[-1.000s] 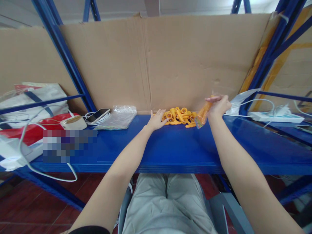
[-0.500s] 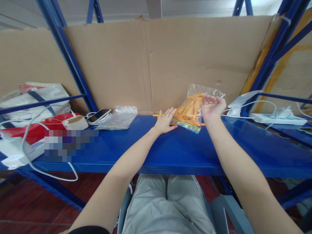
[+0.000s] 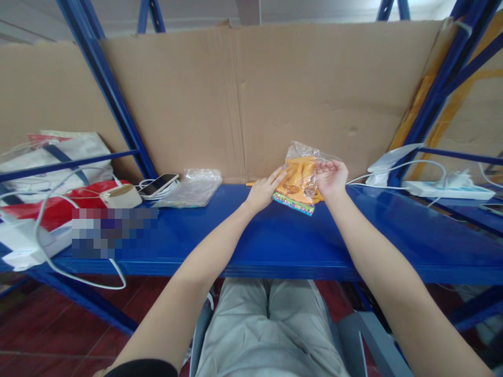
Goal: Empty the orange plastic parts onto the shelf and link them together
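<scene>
A clear plastic bag with a colourful printed header strip along its lower edge stands tilted on the blue shelf. Orange plastic pieces fill it; their exact kind cannot be made out. My left hand presses against the bag's left side, fingers stretched out and open. A thin orange tip pokes out behind that hand by the cardboard. My right hand, palm turned up, has its fingers curled on the right edge of the bag. The fingertips are partly hidden by plastic.
Flat clear packets lie left of my hands, beside a phone with a coiled white cable. A white power strip and cables are at the right. Cardboard walls the back; blue posts frame the shelf.
The bag of orange pieces has shifted left, and my right hand has moved left with it. My left hand now overlaps the bag's left side, its fingers closer together.
</scene>
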Demonstrator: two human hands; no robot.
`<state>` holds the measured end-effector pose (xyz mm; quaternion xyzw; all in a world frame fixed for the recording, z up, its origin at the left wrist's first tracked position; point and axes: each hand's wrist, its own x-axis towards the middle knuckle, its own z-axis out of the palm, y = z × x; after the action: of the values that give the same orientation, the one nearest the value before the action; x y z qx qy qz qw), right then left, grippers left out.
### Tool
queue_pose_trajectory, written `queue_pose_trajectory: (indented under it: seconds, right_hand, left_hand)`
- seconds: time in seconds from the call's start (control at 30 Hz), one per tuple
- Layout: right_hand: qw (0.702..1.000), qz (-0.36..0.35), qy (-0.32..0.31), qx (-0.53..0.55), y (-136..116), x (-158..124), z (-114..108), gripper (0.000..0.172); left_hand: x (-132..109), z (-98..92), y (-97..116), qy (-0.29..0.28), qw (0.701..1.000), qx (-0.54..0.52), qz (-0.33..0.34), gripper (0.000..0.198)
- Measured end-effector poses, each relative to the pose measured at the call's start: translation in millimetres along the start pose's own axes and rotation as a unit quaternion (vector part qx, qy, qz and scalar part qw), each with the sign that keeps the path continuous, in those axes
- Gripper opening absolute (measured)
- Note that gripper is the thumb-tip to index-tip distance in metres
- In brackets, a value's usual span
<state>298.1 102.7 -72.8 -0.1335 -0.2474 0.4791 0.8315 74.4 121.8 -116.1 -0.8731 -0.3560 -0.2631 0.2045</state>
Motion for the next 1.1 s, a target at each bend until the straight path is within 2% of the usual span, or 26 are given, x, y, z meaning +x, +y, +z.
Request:
queue_pose_trajectory:
  seconds: [0.1,0.2,0.27,0.33,0.4,0.43,0.53,0.6,0.67,0.77,0.93,1.1]
  right_hand:
    - [0.999,0.006,-0.008,-0.051,4.9,-2.6,-0.6,0.026]
    - [0.989,0.006,-0.062,-0.131,12.4,-5.4,-1.5,0.022]
    - [0.975,0.001,-0.104,-0.194,18.8,-6.2,-3.8,0.017]
    - [0.949,-0.018,-0.143,-0.279,26.3,-5.7,-7.7,0.009]
    - [0.901,-0.057,-0.182,-0.389,34.1,-4.4,-13.1,0.007]
    - [0.866,-0.084,-0.205,-0.448,37.8,-3.8,-16.2,0.012]
    - [0.731,-0.173,-0.301,-0.588,47.3,-3.9,-26.5,0.040]
    - [0.646,-0.211,-0.372,-0.633,52.1,-6.3,-33.1,0.060]
    - [0.595,-0.221,-0.413,-0.653,56.4,-9.8,-37.8,0.069]
    - [0.575,-0.216,-0.416,-0.671,61.8,-14.4,-40.2,0.066]
    - [0.576,-0.232,-0.367,-0.692,65.4,-15.8,-37.3,0.048]
    - [0.570,-0.249,-0.342,-0.705,63.2,-14.9,-35.3,0.043]
  left_hand:
    - [0.2,2.3,-8.5,0.026,1.000,-0.008,-0.011,0.064]
    - [-0.7,3.0,-18.1,0.047,0.998,-0.023,-0.040,0.062]
    - [-1.8,2.3,-24.0,0.054,0.996,-0.026,-0.072,0.062]
    - [-3.2,1.1,-29.3,0.058,0.992,-0.028,-0.111,0.064]
    - [-4.7,-0.1,-33.5,0.060,0.985,-0.031,-0.156,0.066]
    - [-5.4,-0.6,-35.3,0.061,0.982,-0.034,-0.178,0.066]
    - [-7.4,-1.8,-39.2,0.064,0.970,-0.050,-0.230,0.065]
    - [-8.6,-1.6,-41.0,0.060,0.964,-0.064,-0.252,0.062]
    - [-9.8,0.2,-43.0,0.050,0.961,-0.080,-0.262,0.059]
    - [-11.4,7.1,-47.7,0.042,0.959,-0.109,-0.258,0.060]
    - [-12.2,22.6,-57.0,0.034,0.962,-0.180,-0.205,0.065]
    - [-10.0,29.4,-63.1,0.006,0.961,-0.214,-0.176,0.069]
